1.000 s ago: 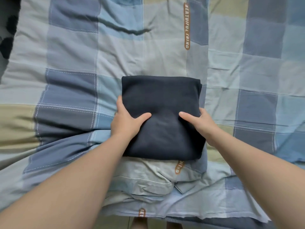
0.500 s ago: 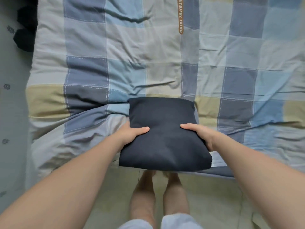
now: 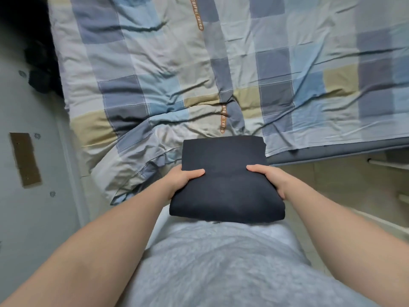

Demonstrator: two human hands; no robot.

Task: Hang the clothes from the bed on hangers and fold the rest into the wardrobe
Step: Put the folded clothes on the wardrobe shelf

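A folded dark navy garment [image 3: 225, 180] is held in the air in front of my body, just off the near edge of the bed [image 3: 155, 69]. My left hand [image 3: 183, 178] grips its left side with the thumb on top and the fingers hidden underneath. My right hand [image 3: 269, 179] grips its right side the same way. The bed is covered by a blue, grey and beige checked quilt with no other clothes lying on the part in view.
Dark clothing [image 3: 41, 69] sits in shadow beside the bed at the far left. A grey wall or panel [image 3: 28, 207] with a brown patch [image 3: 25, 159] runs along the left. Tiled floor [image 3: 345, 185] and a white rail [image 3: 389, 165] lie at the right.
Both hands have lifted the folded garment off the quilt and drawn it back toward my body. I have stepped away from the bed, and more of the bed and floor shows.
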